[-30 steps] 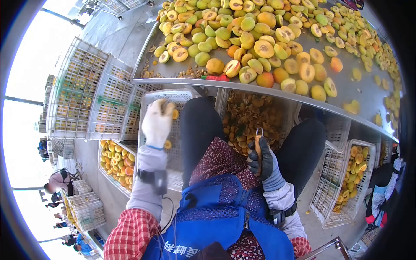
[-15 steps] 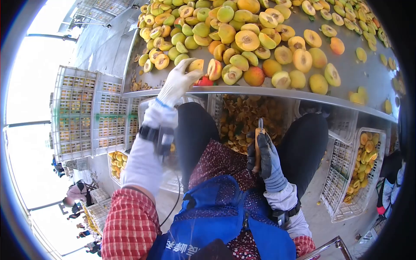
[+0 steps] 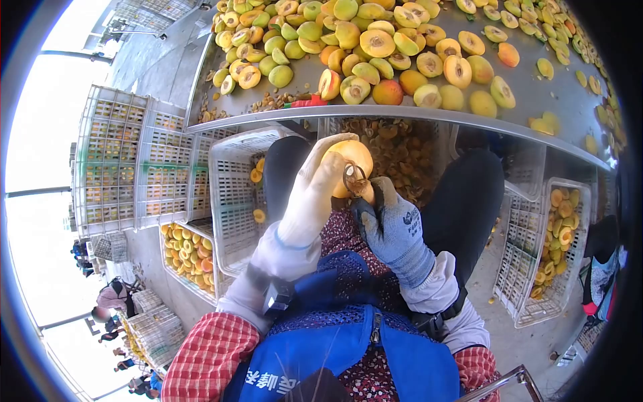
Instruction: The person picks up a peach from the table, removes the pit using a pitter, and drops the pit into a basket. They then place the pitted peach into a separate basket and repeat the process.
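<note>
My left hand (image 3: 315, 181), in a white glove, is closed around a yellow peach half (image 3: 355, 155) above my lap. My right hand (image 3: 395, 224), in a blue-grey glove, grips a pitting tool (image 3: 353, 175) with a metal loop at its tip. The loop is against the peach half, and a brownish piece of flesh shows beside it. My gloved fingers hide most of the tool's handle. Many cut peaches (image 3: 377, 43) are heaped on the metal table (image 3: 248, 119) in front of me.
A red and green object (image 3: 308, 102) lies near the table's edge. Below it, a crate of peach scraps (image 3: 408, 157) stands between my knees. White crates (image 3: 234, 194) and a crate of peach halves (image 3: 559, 234) flank me. Stacked crates (image 3: 110, 161) rise at left.
My left hand has come from the table's edge down to my lap with the peach half. My right hand has raised the pitting tool to meet it.
</note>
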`<state>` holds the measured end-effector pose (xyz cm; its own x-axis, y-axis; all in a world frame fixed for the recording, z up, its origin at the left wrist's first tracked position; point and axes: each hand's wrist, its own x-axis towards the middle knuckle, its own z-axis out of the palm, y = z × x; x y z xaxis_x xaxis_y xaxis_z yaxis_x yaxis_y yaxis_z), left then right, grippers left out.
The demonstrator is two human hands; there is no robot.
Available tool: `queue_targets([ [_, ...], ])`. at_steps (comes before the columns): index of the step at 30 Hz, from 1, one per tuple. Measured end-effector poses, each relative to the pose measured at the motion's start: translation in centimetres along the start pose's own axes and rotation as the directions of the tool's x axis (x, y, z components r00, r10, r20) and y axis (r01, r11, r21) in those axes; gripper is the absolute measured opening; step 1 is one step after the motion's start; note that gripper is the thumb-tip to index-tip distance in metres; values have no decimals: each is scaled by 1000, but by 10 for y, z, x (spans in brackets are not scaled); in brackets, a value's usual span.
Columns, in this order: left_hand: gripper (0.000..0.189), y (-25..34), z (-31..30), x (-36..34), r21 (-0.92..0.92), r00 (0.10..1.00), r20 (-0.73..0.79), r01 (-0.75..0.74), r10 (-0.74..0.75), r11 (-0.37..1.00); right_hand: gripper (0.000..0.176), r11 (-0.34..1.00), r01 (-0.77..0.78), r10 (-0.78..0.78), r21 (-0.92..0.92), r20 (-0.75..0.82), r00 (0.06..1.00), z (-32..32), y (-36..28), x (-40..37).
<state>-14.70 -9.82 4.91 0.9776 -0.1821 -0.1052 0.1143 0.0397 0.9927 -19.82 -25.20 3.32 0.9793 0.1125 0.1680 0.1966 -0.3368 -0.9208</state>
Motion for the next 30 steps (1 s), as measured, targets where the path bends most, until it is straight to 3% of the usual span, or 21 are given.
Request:
queue_targets([
  [1, 46, 2, -1, -2, 143, 999, -4, -46, 48, 989, 25, 1000, -4, 4, -2, -1, 1000, 0, -1, -2],
  [4, 38, 4, -8, -8, 304, 998, 62, -47, 30, 951, 28, 993, -86, 88, 86, -16, 996, -4, -4, -6],
  [6, 34, 16, -17, -9, 389, 988, 113, 50, -102, 920, 33, 992, -81, 83, 93, -20, 996, -4, 0, -5],
  [7, 31, 14, -20, -6, 390, 984, 145, 42, -107, 920, 33, 953, -113, 130, 281, -43, 991, 0, 2, -4],
  [9, 28, 14, -22, -4, 410, 972, 217, -5, -92, 912, 33, 772, -145, 231, 618, -61, 971, 12, 7, -2],
  [11, 28, 22, -22, -5, 447, 954, 296, -85, -57, 890, 32, 468, -214, 361, 857, 36, 932, 20, 6, -1],
  [12, 29, 22, -21, -5, 421, 965, 241, -14, -98, 907, 33, 388, -296, 430, 873, 112, 896, 17, 3, -1],
  [15, 30, 31, -5, -13, 600, 994, 69, -110, 86, 793, 33, 276, -369, 474, 887, 209, 855, 19, 0, -3],
  [16, 35, 26, -5, -14, 472, 999, 3, -47, 52, 880, 34, 264, -368, 465, 891, 217, 859, 21, 1, -4],
  [19, 50, -7, 11, -26, 102, 952, -87, -285, 294, 953, 33, 37, -321, 479, 946, 265, 837, 35, 8, -9],
  [20, 64, -10, 21, -34, 18, 956, -72, -285, 285, 958, 32, 74, -337, 467, 939, 266, 844, 32, 3, -10],
  [21, 63, -13, 28, -37, 52, 948, -129, -287, 292, 956, 31, 110, -351, 452, 930, 268, 851, 30, -3, -11],
  [22, 59, -17, 24, -36, 89, 939, -180, -281, 293, 956, 25, 61, -391, 456, 918, 323, 829, 28, -6, -13],
  [24, 47, -10, 12, -32, 155, 945, -249, -178, 213, 972, 23, 378, -324, 339, 867, 196, 920, 39, 9, -18],
  [25, 42, -17, 5, -29, -170, 962, -261, -126, 79, 977, 22, 523, -267, 260, 810, 146, 954, 41, 15, -20],
  [26, 42, -14, 2, -29, -199, 967, -250, -101, 49, 975, 21, 818, -160, 162, 553, 45, 986, 33, 18, -23],
  [28, 42, -10, -1, -34, -209, 980, -194, -81, 40, 974, 21, 946, -113, 112, 303, 23, 993, 13, -5, -18],
  [30, 41, -9, -2, -38, -176, 991, -102, -99, 82, 979, 21, 993, -105, 102, 54, 50, 993, 7, -11, -20],
])
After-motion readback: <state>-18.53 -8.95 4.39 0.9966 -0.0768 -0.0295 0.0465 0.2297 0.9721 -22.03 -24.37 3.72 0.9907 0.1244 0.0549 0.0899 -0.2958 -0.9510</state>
